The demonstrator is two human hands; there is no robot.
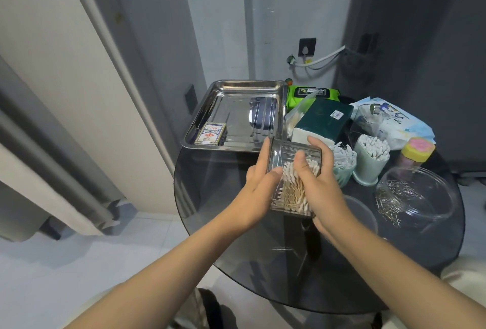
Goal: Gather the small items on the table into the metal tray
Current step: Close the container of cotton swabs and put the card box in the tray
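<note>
Head view: left hand point(259, 170) and right hand point(317, 170) clamp cotton-swab box point(294, 181) before tray point(210, 107), tissue pack point(323, 120) behind.

We count one shiny rectangular metal tray point(210, 107), one deck of playing cards point(211, 134), one clear square box of cotton swabs point(292, 178), two pale green cups point(368, 163), one clear glass bowl of pins point(418, 197), and one dark green tissue pack point(323, 120).

Round dark glass table point(236, 223); pale tiled floor point(79, 263); grey curtain point(39, 170); white tiled wall point(289, 26) with black socket point(307, 47).
</note>
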